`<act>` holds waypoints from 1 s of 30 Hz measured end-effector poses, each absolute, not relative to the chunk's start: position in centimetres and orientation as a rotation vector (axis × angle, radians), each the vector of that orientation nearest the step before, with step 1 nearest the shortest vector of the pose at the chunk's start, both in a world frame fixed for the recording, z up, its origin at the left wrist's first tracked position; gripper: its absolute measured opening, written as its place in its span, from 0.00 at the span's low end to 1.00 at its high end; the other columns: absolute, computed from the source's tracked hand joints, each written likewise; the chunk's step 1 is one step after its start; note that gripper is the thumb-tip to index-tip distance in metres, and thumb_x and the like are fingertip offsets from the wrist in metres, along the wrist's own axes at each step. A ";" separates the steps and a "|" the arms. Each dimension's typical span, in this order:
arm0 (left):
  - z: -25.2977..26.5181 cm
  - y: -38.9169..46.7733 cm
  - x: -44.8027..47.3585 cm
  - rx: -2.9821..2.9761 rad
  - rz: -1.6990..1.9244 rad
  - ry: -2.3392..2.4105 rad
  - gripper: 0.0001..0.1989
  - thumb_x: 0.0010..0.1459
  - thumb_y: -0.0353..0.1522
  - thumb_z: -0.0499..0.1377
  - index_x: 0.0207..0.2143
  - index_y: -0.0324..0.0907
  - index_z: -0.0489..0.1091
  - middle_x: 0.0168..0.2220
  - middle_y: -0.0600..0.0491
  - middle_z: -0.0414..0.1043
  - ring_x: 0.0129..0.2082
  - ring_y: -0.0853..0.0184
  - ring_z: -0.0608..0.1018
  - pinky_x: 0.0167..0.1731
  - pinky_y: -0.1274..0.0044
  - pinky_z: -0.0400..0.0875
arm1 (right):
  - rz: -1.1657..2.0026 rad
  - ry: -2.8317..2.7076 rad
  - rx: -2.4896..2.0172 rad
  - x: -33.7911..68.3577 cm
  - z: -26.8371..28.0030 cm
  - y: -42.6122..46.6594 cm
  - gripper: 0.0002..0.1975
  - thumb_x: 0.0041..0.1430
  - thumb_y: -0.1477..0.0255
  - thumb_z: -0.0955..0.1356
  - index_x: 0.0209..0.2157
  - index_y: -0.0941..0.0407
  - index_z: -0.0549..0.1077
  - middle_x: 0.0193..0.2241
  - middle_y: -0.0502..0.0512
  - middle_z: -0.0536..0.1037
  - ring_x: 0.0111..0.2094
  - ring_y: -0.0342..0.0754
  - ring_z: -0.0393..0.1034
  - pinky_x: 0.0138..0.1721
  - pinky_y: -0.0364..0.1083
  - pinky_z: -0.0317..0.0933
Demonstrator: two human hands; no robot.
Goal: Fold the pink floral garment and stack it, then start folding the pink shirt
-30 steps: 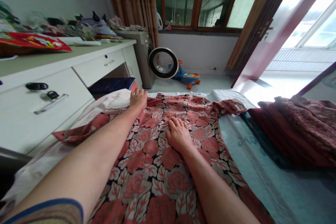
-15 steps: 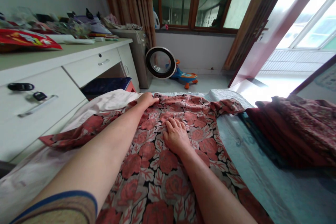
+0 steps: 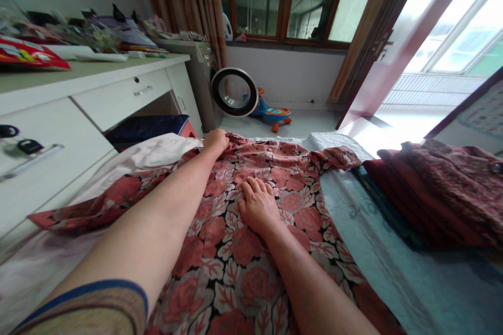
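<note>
A red, grey and black floral dress (image 3: 251, 243) lies spread out before me, its short sleeves out to both sides. At its far left shoulder, by the neckline, my left hand (image 3: 216, 141) is closed on the fabric; its fingertips are partly hidden. My right hand (image 3: 259, 204) rests palm down on the upper middle of the dress, fingers stretched out and slightly apart. Under the dress shows a pale blue cover (image 3: 377, 241), with whitish cloth (image 3: 157, 154) along the left side.
On the right sits a stack of folded dark red clothes (image 3: 436, 193). A white desk (image 3: 90, 78) with drawers and clutter runs along the left. Beyond are a washing machine with its round door (image 3: 234, 92) open, a blue and orange ride-on toy (image 3: 271, 112) and a doorway.
My left hand has shifted slightly up and left and closed more on the dress's shoulder, bunching the fabric there. The right hand stays flat on the dress. The view has turned a little right.
</note>
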State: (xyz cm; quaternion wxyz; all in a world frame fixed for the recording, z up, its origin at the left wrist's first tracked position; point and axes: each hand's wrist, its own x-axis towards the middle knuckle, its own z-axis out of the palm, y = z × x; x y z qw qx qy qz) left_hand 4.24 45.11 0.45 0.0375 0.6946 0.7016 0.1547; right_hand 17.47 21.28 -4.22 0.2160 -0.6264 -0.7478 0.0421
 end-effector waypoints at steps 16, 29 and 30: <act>-2.7 45.7 1.5 2.123 0.501 2.192 0.32 0.53 0.28 0.59 0.62 0.43 0.64 0.57 0.40 0.72 0.54 0.50 0.76 0.48 0.67 0.71 | 0.130 -2.067 -1.733 17.5 -4.1 21.2 0.18 0.64 0.66 0.64 0.54 0.52 0.70 0.61 0.55 0.69 0.60 0.55 0.58 0.62 0.56 0.49; -1.5 45.3 -1.4 2.233 0.089 2.158 0.14 0.53 0.38 0.62 0.41 0.45 0.78 0.43 0.45 0.79 0.45 0.54 0.79 0.40 0.72 0.72 | 0.135 -2.068 -1.737 17.4 -4.1 21.2 0.18 0.64 0.66 0.63 0.54 0.52 0.70 0.60 0.56 0.69 0.61 0.54 0.58 0.62 0.56 0.48; -1.4 45.1 -1.3 2.241 0.147 2.175 0.13 0.55 0.36 0.60 0.42 0.45 0.78 0.43 0.45 0.79 0.44 0.55 0.79 0.40 0.72 0.71 | 0.136 -2.069 -1.740 17.4 -4.0 21.2 0.18 0.64 0.66 0.63 0.54 0.52 0.70 0.60 0.56 0.69 0.61 0.54 0.58 0.62 0.56 0.48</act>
